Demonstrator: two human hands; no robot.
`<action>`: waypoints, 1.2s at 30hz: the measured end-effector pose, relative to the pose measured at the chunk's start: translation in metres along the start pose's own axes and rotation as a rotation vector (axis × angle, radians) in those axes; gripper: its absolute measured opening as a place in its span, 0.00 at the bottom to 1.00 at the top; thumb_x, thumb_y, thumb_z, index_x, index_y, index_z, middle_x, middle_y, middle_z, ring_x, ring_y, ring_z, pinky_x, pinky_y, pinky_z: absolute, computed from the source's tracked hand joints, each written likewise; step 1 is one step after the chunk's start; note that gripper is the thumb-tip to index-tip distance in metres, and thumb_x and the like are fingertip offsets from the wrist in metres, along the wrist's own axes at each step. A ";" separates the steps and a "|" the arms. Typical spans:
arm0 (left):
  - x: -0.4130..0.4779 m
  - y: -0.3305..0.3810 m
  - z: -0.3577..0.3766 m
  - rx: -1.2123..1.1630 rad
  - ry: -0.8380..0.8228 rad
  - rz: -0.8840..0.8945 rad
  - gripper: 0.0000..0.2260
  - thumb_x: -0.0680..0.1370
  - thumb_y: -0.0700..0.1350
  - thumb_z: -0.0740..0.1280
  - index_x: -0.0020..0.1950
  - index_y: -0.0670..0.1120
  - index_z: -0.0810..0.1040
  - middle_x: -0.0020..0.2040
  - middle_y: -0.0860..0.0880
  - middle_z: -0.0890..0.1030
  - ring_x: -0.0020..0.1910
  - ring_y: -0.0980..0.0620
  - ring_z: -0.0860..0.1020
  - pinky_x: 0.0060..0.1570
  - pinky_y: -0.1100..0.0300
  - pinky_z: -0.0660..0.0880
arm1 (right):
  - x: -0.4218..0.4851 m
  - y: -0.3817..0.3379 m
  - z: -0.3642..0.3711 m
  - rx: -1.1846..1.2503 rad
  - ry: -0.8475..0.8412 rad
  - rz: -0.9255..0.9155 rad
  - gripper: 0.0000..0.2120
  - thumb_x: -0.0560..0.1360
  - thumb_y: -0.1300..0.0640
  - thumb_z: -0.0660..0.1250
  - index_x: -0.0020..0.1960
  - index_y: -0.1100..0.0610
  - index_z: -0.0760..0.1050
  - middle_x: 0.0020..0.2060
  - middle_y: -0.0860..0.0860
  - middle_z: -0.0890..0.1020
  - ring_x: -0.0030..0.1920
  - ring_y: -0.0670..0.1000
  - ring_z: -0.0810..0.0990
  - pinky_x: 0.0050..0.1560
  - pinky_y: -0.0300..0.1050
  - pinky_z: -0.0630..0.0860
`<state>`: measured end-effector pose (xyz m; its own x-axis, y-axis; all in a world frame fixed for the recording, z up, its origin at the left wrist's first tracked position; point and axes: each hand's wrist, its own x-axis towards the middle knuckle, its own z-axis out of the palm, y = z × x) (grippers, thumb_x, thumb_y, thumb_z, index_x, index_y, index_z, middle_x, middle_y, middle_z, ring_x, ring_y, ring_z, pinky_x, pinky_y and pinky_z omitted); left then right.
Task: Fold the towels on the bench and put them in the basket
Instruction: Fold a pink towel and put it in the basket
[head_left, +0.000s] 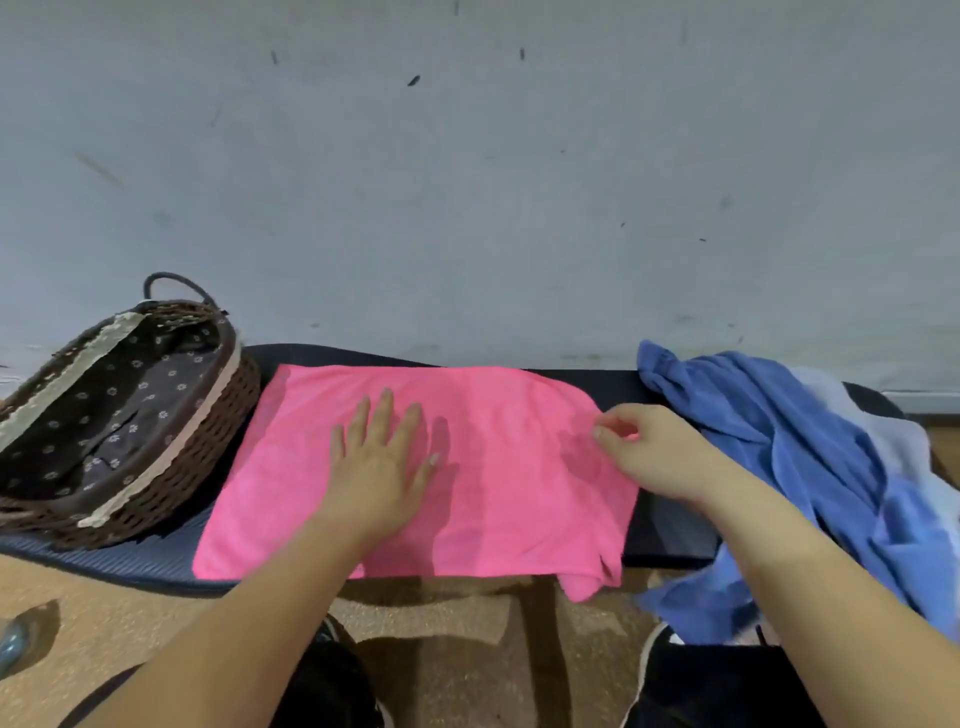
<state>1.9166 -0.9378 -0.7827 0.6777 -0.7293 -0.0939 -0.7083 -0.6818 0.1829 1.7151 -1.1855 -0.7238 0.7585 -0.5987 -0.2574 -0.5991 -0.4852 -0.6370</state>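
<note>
A pink towel (493, 499) lies spread flat across the dark bench (670, 525), its near right corner hanging over the front edge. My left hand (382, 462) rests flat on the towel's middle with fingers straight and spread. My right hand (652, 452) pinches the towel's right edge between thumb and fingertips. A brown wicker basket (208, 447) with a dark flowered lining stands tilted at the left end of the bench, touching the towel's left edge. It holds no towels that I can see.
A heap of blue towels (800, 467), with a paler blue one (893, 431) behind, lies crumpled at the bench's right end and hangs over its front. A grey wall (467, 182) rises right behind the bench. Speckled tan floor (457, 623) shows below.
</note>
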 end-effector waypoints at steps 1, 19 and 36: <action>0.005 0.018 0.001 -0.027 0.007 0.057 0.34 0.80 0.68 0.44 0.84 0.55 0.48 0.84 0.46 0.40 0.82 0.41 0.38 0.79 0.38 0.40 | 0.000 0.015 -0.012 -0.019 0.027 0.068 0.11 0.78 0.48 0.66 0.42 0.54 0.79 0.39 0.48 0.82 0.42 0.53 0.80 0.47 0.48 0.77; 0.084 0.218 0.038 0.050 -0.086 0.507 0.11 0.82 0.47 0.63 0.63 0.47 0.78 0.61 0.49 0.74 0.57 0.46 0.72 0.55 0.48 0.75 | 0.001 0.145 -0.054 -0.259 0.112 0.308 0.30 0.80 0.48 0.63 0.80 0.50 0.60 0.77 0.50 0.62 0.75 0.59 0.60 0.73 0.56 0.64; 0.133 0.245 -0.007 -0.580 0.191 0.305 0.03 0.77 0.46 0.72 0.48 0.51 0.86 0.33 0.55 0.77 0.33 0.55 0.73 0.40 0.58 0.72 | -0.010 0.078 -0.028 0.802 -0.237 0.247 0.10 0.82 0.56 0.67 0.54 0.61 0.83 0.47 0.56 0.88 0.44 0.53 0.87 0.45 0.45 0.85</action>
<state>1.8343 -1.2012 -0.7431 0.5252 -0.8246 0.2101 -0.6890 -0.2673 0.6736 1.6531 -1.2351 -0.7505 0.7173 -0.4361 -0.5434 -0.4599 0.2896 -0.8394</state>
